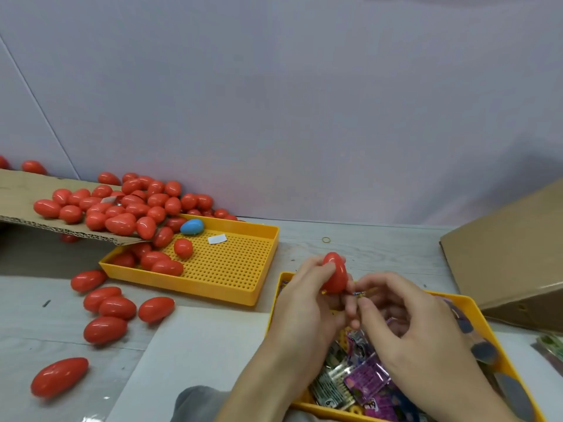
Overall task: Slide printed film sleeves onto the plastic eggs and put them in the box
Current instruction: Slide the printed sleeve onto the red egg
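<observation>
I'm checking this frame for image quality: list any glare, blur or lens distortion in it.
Head view: the wide lens bows the wall seam and table edge; soft, even light with faint shadows; small glare spots on the loose red eggs; the left hand, right hand and held egg are slightly soft; print on the film sleeves is too blurred to read.

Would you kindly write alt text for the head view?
A person's left hand holds a red egg while the right hand pinches a film sleeve beside it, above a yellow tray of sleeves.
</observation>
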Demonstrator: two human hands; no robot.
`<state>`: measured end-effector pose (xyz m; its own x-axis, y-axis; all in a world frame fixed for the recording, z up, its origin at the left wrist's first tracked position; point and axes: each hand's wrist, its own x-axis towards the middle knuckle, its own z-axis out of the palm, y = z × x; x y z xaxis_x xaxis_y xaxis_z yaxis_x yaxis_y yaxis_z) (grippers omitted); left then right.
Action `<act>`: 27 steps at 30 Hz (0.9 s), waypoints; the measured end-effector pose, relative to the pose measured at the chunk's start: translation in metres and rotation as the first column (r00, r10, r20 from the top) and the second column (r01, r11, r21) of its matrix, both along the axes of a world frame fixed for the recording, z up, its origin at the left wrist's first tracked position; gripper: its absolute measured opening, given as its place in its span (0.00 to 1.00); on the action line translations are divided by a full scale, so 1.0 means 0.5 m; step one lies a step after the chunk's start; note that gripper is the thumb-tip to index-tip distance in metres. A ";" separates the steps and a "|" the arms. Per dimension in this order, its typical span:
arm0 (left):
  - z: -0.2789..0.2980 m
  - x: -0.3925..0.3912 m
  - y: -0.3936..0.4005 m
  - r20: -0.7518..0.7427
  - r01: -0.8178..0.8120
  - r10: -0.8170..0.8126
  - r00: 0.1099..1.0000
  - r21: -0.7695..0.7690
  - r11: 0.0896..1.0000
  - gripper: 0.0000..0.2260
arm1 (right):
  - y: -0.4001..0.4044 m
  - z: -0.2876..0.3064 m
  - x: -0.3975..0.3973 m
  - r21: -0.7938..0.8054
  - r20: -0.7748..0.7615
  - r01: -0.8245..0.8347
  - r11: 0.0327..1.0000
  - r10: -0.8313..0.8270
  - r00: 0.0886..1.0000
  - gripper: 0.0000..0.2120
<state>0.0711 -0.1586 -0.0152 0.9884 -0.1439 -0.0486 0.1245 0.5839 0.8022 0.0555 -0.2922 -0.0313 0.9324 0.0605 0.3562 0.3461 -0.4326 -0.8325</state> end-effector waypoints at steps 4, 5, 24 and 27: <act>-0.016 0.009 0.001 0.050 -0.040 0.036 0.998 0.091 0.995 0.11 | 0.003 0.000 0.006 0.095 0.024 0.000 0.995 -0.002 1.000 0.07; -0.021 0.011 0.002 0.062 -0.048 0.041 0.997 0.117 0.992 0.13 | 0.004 0.002 0.006 0.116 0.024 -0.003 0.993 0.001 1.000 0.10; -0.041 0.017 -0.004 0.126 -0.034 0.009 0.992 0.198 0.980 0.12 | 0.002 -0.002 0.019 0.016 0.106 0.058 0.998 -0.059 0.993 0.26; -0.041 0.017 -0.005 0.120 -0.056 0.036 0.992 0.172 0.984 0.09 | 0.001 -0.002 0.019 0.039 0.118 0.054 0.998 -0.058 0.991 0.22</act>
<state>0.0794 -0.1610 -0.0360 0.9942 -0.0976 0.0460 0.0013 0.4367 0.8996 0.0649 -0.2916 -0.0324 0.8850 -0.0058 0.4655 0.4193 -0.4246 -0.8024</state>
